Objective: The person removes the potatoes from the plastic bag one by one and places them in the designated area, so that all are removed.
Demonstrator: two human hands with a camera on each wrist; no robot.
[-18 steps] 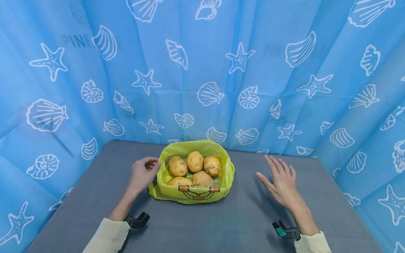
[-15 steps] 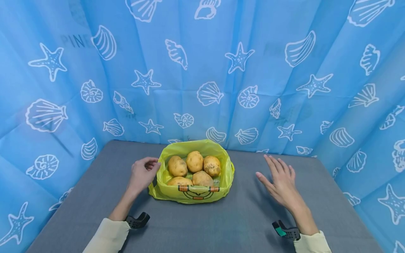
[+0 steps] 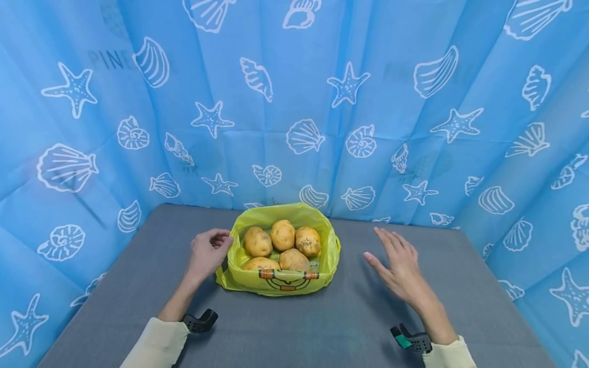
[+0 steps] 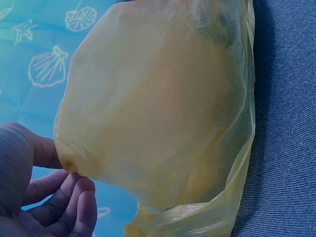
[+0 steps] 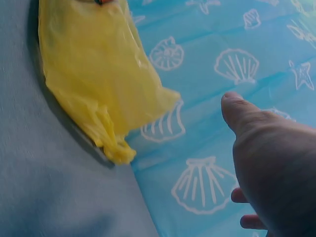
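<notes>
Near the worktop's (image 3: 349, 327) far edge, the thin yellow bag (image 3: 246, 282) looks limp and slick, its potatoes (image 3: 294, 260) likely weighty. The left hand (image 3: 208, 253) pinches its left rim between fingers; the right hand (image 3: 400, 268), fingers extended, thumb spread, stays apart. Gathering opposite rims seems surest.

At four o'clock we see the right hand (image 5: 281, 163), thumb pointing towards eleven, two fingers (image 5: 240, 195) showing beneath it. Apart from it, at ten, we find the yellow bag (image 5: 98, 64) on the grey worktop (image 5: 44, 163). At two we see the shell-printed blue curtain (image 5: 202, 84).
</notes>
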